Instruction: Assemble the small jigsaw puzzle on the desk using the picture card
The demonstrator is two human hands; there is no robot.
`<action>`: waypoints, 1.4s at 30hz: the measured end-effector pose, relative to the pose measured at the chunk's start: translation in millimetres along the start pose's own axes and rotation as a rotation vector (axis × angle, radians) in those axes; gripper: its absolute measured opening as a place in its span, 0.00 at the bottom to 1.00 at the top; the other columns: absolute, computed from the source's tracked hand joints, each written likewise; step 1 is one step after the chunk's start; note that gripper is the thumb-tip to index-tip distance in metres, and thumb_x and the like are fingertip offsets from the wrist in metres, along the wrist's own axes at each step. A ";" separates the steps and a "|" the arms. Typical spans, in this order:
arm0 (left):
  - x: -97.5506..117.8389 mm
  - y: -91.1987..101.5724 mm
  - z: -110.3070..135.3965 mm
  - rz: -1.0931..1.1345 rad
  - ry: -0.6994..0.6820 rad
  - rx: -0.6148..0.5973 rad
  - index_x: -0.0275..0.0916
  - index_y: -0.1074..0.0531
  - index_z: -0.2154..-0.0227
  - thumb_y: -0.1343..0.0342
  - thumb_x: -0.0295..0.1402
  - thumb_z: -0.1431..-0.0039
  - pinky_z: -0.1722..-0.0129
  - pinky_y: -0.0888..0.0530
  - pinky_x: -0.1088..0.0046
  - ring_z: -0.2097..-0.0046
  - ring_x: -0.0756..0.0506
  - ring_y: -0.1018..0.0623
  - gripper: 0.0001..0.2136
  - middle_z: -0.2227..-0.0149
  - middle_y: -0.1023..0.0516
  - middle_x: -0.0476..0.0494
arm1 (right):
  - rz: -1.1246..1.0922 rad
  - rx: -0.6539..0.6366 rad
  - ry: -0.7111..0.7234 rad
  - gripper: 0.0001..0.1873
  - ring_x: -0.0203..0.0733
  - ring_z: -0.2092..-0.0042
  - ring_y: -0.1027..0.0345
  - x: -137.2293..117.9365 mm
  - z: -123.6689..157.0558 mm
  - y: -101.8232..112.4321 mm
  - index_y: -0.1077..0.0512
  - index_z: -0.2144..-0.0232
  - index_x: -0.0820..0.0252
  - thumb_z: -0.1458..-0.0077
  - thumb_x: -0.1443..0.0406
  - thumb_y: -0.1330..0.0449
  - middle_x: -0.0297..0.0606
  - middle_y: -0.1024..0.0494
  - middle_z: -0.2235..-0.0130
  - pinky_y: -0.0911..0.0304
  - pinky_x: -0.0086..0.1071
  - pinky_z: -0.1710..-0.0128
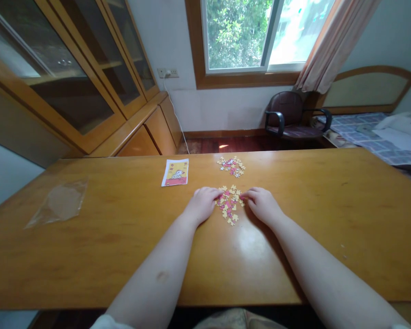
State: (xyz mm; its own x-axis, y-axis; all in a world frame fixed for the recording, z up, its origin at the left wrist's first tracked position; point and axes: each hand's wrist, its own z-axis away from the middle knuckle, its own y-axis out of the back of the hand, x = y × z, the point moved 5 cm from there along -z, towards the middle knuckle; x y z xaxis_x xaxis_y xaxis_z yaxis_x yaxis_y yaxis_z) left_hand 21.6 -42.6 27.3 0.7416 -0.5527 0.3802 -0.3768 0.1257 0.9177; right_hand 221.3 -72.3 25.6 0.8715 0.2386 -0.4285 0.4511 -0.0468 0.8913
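A loose pile of small yellow and pink jigsaw puzzle pieces [225, 213] lies on the wooden table between my two hands. My left hand [204, 202] rests at the pile's left edge, fingers drawn together and bent over the outer pieces. On the opposite side, my right hand [260, 204] has its fingers closed, their tips touching the pile's right edge. Whatever is under or between the fingertips is too small to make out on both sides. Just beyond lies a second pile of puzzle pieces [231, 166], with pink, yellow and whitish ones mixed.
A picture card [175, 172] with a cartoon animal on yellow and pink lies left of the far pile. A clear plastic bag [63, 201] is flat on the table's left side. Behind the table [130, 256] stand a glass-door cabinet [123, 112], an armchair [287, 112] and a bed [356, 130].
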 end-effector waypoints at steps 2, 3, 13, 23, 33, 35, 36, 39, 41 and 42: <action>0.3 -0.9 0.8 -0.019 -0.012 -0.012 0.50 0.25 0.54 0.52 0.25 0.42 0.45 0.34 0.64 0.49 0.45 0.28 0.18 0.50 0.23 0.50 | 0.025 -0.019 -0.026 0.16 0.39 0.58 0.30 0.8 1.9 1.7 0.20 0.64 0.54 0.44 0.70 0.49 0.37 0.21 0.60 0.39 0.30 0.54; 0.3 -1.4 1.0 -0.023 -0.014 -0.021 0.50 0.24 0.55 0.52 0.25 0.42 0.45 0.34 0.64 0.49 0.45 0.28 0.18 0.50 0.23 0.50 | 0.040 -0.029 -0.040 0.17 0.39 0.58 0.30 1.2 2.3 2.3 0.20 0.63 0.54 0.44 0.70 0.49 0.36 0.21 0.60 0.39 0.30 0.54; -4.9 7.1 -0.3 -0.109 0.169 -0.050 0.44 0.23 0.59 0.53 0.25 0.45 0.51 0.31 0.68 0.54 0.44 0.25 0.16 0.57 0.21 0.46 | 0.263 -0.112 -0.207 0.18 0.41 0.58 0.29 2.4 6.9 11.4 0.20 0.63 0.54 0.41 0.66 0.51 0.39 0.21 0.60 0.41 0.30 0.59; -17.3 20.2 9.6 -0.243 0.477 -0.117 0.44 0.22 0.65 0.54 0.32 0.41 0.57 0.29 0.64 0.56 0.40 0.24 0.14 0.60 0.21 0.41 | 0.267 -0.391 -0.161 0.17 0.43 0.62 0.28 -22.6 28.3 20.2 0.21 0.71 0.60 0.43 0.66 0.50 0.45 0.20 0.63 0.40 0.29 0.63; 3.9 24.2 29.5 -0.260 0.406 -0.265 0.42 0.23 0.66 0.50 0.29 0.44 0.61 0.28 0.63 0.61 0.39 0.22 0.11 0.64 0.20 0.37 | -0.114 -0.456 0.195 0.21 0.39 0.60 0.28 -56.7 43.7 12.1 0.21 0.61 0.52 0.50 0.73 0.48 0.35 0.20 0.61 0.38 0.27 0.58; 10.1 24.1 27.0 -0.272 0.334 -0.206 0.41 0.24 0.65 0.50 0.29 0.44 0.60 0.28 0.63 0.59 0.39 0.23 0.09 0.62 0.22 0.38 | -0.037 -0.379 0.098 0.16 0.40 0.62 0.29 -46.8 37.6 17.2 0.21 0.63 0.54 0.48 0.70 0.47 0.38 0.21 0.62 0.38 0.27 0.61; 12.6 22.9 25.8 -0.281 0.308 -0.196 0.40 0.25 0.65 0.49 0.29 0.44 0.60 0.28 0.63 0.58 0.39 0.23 0.08 0.61 0.22 0.37 | 0.009 -0.359 0.040 0.14 0.40 0.63 0.29 -41.1 35.5 18.3 0.21 0.65 0.54 0.48 0.69 0.46 0.38 0.21 0.63 0.39 0.27 0.64; 15.1 15.9 24.6 -0.294 0.312 -0.256 0.39 0.27 0.64 0.45 0.31 0.46 0.61 0.27 0.62 0.57 0.37 0.24 0.07 0.60 0.24 0.36 | 0.080 -0.389 -0.049 0.10 0.39 0.67 0.30 -31.2 34.8 12.4 0.22 0.70 0.54 0.49 0.69 0.44 0.37 0.21 0.67 0.41 0.28 0.68; 15.5 13.0 25.1 -0.291 0.330 -0.296 0.38 0.28 0.63 0.45 0.31 0.46 0.61 0.27 0.61 0.58 0.37 0.23 0.07 0.60 0.24 0.36 | 0.054 -0.424 -0.028 0.09 0.39 0.68 0.30 -32.9 37.3 3.9 0.22 0.70 0.53 0.49 0.68 0.43 0.36 0.21 0.68 0.42 0.28 0.68; 15.7 12.8 25.5 -0.292 0.337 -0.303 0.38 0.28 0.63 0.45 0.31 0.45 0.61 0.27 0.61 0.58 0.37 0.23 0.07 0.61 0.24 0.36 | 0.030 -0.431 -0.009 0.08 0.39 0.68 0.30 -35.5 38.7 -0.3 0.23 0.70 0.53 0.49 0.67 0.42 0.35 0.21 0.68 0.42 0.28 0.68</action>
State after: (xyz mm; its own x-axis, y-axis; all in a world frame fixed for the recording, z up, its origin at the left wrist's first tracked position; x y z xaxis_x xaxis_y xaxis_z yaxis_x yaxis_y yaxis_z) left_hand 14.3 -70.6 42.1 0.9473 -0.3117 0.0745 0.0118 0.2664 0.9638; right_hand 197.7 -118.3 34.8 0.8854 0.2348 -0.4013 0.3055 0.3568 0.8828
